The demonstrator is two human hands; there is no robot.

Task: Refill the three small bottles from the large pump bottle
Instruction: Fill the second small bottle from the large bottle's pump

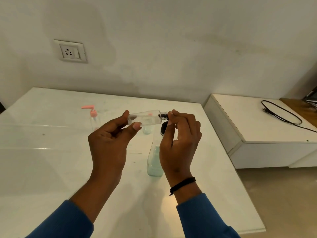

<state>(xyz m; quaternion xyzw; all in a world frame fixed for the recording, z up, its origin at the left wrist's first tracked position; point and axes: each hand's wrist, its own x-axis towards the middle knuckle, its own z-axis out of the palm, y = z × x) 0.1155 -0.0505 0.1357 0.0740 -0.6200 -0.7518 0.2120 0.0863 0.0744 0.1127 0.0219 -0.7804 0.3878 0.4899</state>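
The left hand (109, 140) holds a small clear bottle (145, 118) on its side above the white table (51, 160), with the thumb and the fingertips curled around the bottom end of it. The neck of this bottle points to the right, and there the right hand (180, 140) pinches the neck, or a dark cap (163, 116) that sits on it (I cannot tell if the cap is tight or loose), with the thumb and the first fingers pressed together. Below the right hand stands the large bottle (155, 162) on the table, with pale green liquid in its lower part; its dark top is partly hidden behind the fingers. A second small bottle (94, 118) with a pink pump stands further back on the left, and a third small bottle (147, 130) shows only partly behind the held one. On the right a black cable (281, 112) lies on a low white cabinet (257, 146), and a wall socket (70, 52) is on the wall.
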